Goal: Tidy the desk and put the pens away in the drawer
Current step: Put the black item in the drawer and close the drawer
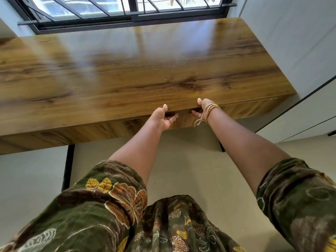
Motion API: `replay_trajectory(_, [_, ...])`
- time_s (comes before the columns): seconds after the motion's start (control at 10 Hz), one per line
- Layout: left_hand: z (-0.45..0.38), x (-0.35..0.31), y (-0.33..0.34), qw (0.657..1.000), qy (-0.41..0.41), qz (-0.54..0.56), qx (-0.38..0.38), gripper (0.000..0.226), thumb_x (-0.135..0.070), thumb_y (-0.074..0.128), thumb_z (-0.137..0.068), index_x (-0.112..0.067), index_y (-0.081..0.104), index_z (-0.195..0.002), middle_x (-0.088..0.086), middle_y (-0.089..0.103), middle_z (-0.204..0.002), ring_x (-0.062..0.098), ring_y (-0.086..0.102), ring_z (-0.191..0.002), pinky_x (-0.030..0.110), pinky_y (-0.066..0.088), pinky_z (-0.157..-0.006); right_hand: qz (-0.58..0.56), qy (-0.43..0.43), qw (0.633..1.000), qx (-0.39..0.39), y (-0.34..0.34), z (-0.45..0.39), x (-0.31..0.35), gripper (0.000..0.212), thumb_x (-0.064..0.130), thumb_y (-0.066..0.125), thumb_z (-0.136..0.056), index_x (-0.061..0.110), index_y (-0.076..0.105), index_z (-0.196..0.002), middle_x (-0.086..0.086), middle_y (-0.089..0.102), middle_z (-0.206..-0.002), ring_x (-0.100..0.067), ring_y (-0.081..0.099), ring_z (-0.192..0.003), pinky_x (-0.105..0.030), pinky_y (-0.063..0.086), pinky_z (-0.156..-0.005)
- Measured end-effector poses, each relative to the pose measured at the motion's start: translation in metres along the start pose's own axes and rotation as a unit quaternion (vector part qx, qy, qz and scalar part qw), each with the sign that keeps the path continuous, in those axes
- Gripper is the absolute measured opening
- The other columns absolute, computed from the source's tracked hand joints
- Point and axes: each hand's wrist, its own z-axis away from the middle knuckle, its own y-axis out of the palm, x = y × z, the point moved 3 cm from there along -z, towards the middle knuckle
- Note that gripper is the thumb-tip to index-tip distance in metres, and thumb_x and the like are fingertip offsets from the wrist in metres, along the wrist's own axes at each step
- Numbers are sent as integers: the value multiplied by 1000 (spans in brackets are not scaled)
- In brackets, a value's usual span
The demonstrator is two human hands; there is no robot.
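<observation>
A glossy wooden desk (138,70) runs below the window, its top bare with no pens in sight. Under its front edge sits the drawer front (183,120), pushed in flush. My left hand (163,118) is palm up at the drawer's top edge, thumb on the desk's front lip and fingers curled under it. My right hand (202,110), with threads tied round the wrist, grips the same edge a little to the right, thumb on top, fingers tucked beneath. The drawer's inside is hidden.
A barred window (116,10) stands behind the desk. A white cabinet (300,51) closes off the right side. A black desk leg (68,166) drops to the tiled floor (190,160) on the left. My patterned green dress fills the bottom.
</observation>
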Motion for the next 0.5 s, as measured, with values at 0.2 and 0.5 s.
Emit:
replay_trajectory(0.2, [0,0,-4,999,11,-45,9,45,-21,57,-97,1,41,-132,24,46,-140,39,54,-124,48,47,-102,-6,2,1000,-4,-1,4,-1,44,10,64,-90,4,48,-130,-17,43,-136,-39,48,-119,-40,58,-51])
replay_trajectory(0.5, [6,-3,-19,840,165,-506,-104,42,-36,48,-98,-3,60,-121,16,68,-119,32,66,-108,44,54,-93,266,-122,954,-68,-20,39,-2,47,39,50,-97,2,55,-126,-16,57,-132,-33,55,-119,-40,46,-98])
